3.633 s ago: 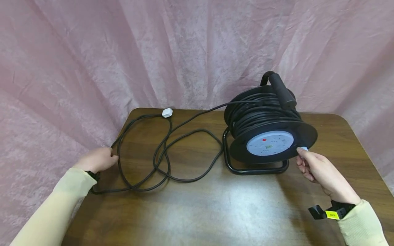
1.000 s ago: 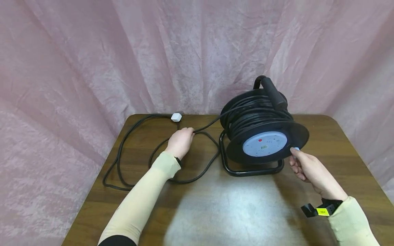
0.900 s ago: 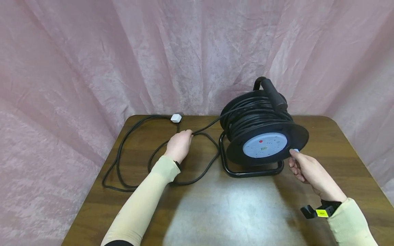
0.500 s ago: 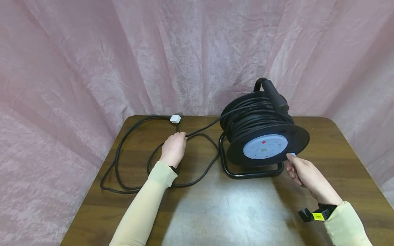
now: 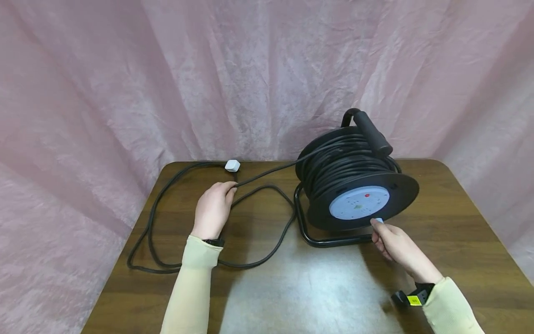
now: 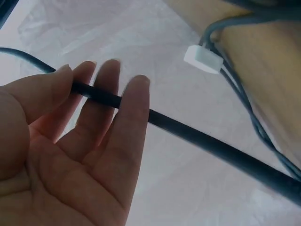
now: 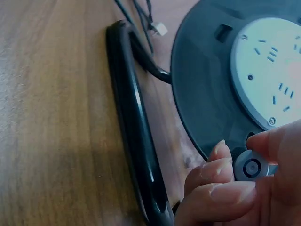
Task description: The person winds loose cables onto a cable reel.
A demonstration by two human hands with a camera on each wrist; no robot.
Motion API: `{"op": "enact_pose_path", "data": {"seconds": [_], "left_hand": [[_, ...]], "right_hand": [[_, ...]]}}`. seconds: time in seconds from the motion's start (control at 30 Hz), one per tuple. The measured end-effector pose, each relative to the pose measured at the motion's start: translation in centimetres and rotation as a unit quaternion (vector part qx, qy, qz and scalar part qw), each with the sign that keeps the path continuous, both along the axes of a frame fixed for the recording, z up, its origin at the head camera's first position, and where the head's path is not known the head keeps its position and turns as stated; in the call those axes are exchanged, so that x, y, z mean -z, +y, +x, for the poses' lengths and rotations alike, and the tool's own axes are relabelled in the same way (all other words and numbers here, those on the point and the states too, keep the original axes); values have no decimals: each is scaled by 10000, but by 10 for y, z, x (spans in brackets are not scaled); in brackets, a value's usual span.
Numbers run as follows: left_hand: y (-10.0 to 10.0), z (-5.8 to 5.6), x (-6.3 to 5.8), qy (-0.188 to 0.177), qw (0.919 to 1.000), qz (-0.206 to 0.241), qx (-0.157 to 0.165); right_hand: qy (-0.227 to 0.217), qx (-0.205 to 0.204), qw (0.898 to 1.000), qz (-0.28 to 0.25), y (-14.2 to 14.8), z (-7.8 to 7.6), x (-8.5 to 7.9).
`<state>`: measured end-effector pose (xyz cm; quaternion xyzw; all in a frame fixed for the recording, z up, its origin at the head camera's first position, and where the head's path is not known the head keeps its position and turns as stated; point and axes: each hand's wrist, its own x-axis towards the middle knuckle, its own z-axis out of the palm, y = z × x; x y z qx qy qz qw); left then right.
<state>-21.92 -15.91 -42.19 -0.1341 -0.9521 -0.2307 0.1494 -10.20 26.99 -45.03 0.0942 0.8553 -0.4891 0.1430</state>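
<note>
A black cable reel (image 5: 350, 162) stands on its tubular metal frame (image 5: 329, 243) at the table's right half, a pale socket panel (image 5: 359, 202) on its front disc. My right hand (image 5: 394, 243) pinches the small grey crank knob (image 7: 252, 165) near that disc's lower edge, thumb and fingertips around it. Between the thumb and fingers of my left hand (image 5: 213, 211) runs the black cable (image 6: 197, 136), stretching from the reel's windings. In the left wrist view the fingers are bent lightly over it. The cable's white plug (image 5: 232, 165) lies behind the left hand.
Loose loops of cable (image 5: 152, 218) spread over the left of the wooden table (image 5: 292, 297). A padded carry handle (image 5: 373, 134) juts above the reel. Pink curtain (image 5: 250, 79) hangs along the table's back edge.
Since a second ago my right hand and the knob have moved down and left, and the disc has turned clockwise. My left hand, after coming in from the far left earlier, has drifted back leftward.
</note>
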Motion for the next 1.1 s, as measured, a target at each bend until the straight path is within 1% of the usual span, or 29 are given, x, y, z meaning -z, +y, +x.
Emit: {"op": "enact_pose_path", "data": {"seconds": [0.17,0.27,0.4,0.53,0.67,0.73,0.83,0.93,1.1], "left_hand": [[-5,6,-8,211,9995,218,-75],[-9,5,-12,285,9987,394,-132],[-12,3,-12,290,9982,497,-164],[-13,2,-11,125,9984,513,-186],[-17,4,-10,-102,9979,502,-398],[-19,5,-10,-135,9978,498,-425],[-21,6,-11,-125,9985,402,-338],[-23,7,-12,-216,9990,241,-306],[-29,10,-13,-511,9977,19,-446]], "right_hand": [[23,88,9993,350,-3,-1,4],[15,105,9986,517,-6,-1,6],[40,29,9964,848,-13,-2,7],[18,-89,9936,1128,-19,-3,8],[-24,-184,9927,1192,-25,-4,9],[-5,-213,9922,1231,-28,-5,10],[34,-241,9894,1429,-31,-4,11],[-10,-220,9875,1561,-34,-2,12],[4,-181,9854,1696,-38,3,15]]}}
